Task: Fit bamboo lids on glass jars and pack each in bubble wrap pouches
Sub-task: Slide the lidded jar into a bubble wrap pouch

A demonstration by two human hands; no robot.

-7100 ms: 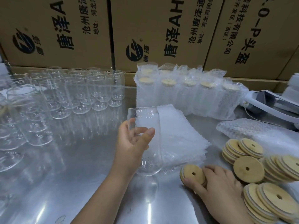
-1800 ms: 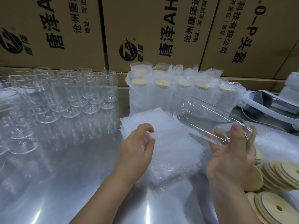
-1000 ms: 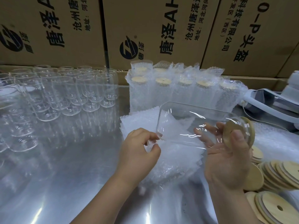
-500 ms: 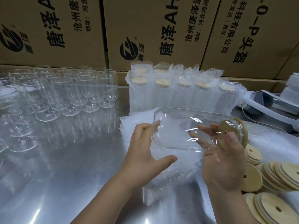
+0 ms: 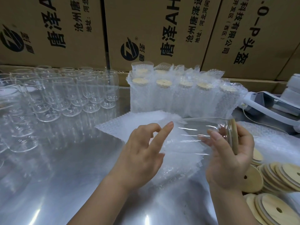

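Note:
My right hand [image 5: 227, 163] grips a clear glass jar [image 5: 191, 133] lying on its side in the air. Its bamboo lid [image 5: 233, 137] is fitted on the mouth and faces right, against my palm. The jar's base points left, over the stack of flat bubble wrap pouches [image 5: 134, 122] on the steel table [image 5: 65, 168]. My left hand [image 5: 142, 153] is at the jar's base end and pinches the top pouch between thumb and fingers, index finger stretched out. How far the base has entered the pouch is unclear.
Several empty jars [image 5: 65, 95] stand at the left. A row of pouch-wrapped lidded jars [image 5: 183, 98] stands behind the stack. Loose bamboo lids [image 5: 276, 176] are piled at the right. A white device [image 5: 267, 103] with a cord lies far right. Cardboard boxes [image 5: 162, 30] wall the back.
The lidded jar has swung from tilted to lying level and dropped toward the pouch stack. My left hand went from picking at the top pouch to holding it at the jar's base.

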